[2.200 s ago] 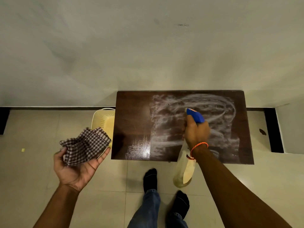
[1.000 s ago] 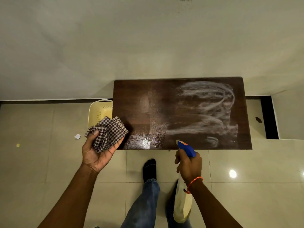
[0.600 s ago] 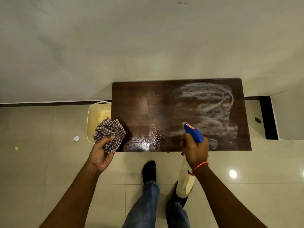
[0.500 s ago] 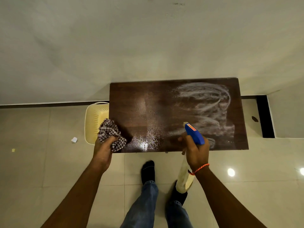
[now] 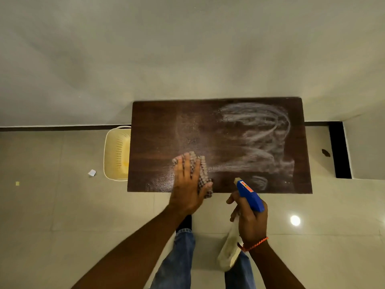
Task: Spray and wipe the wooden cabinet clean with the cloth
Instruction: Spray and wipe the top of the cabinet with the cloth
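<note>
Left hand (image 5: 187, 184) presses cloth (image 5: 203, 174) on cabinet (image 5: 154, 130) — right hand (image 5: 252, 224) grips sprayer (image 5: 249, 195) (blue).

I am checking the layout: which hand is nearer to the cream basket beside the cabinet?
Left. The left hand presses the cloth on the cabinet, right of the basket; the right hand holds the spray bottle farther right.

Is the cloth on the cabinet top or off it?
On it. The left hand, fingers straight, presses the cloth flat on the cabinet top near its front edge.
</note>
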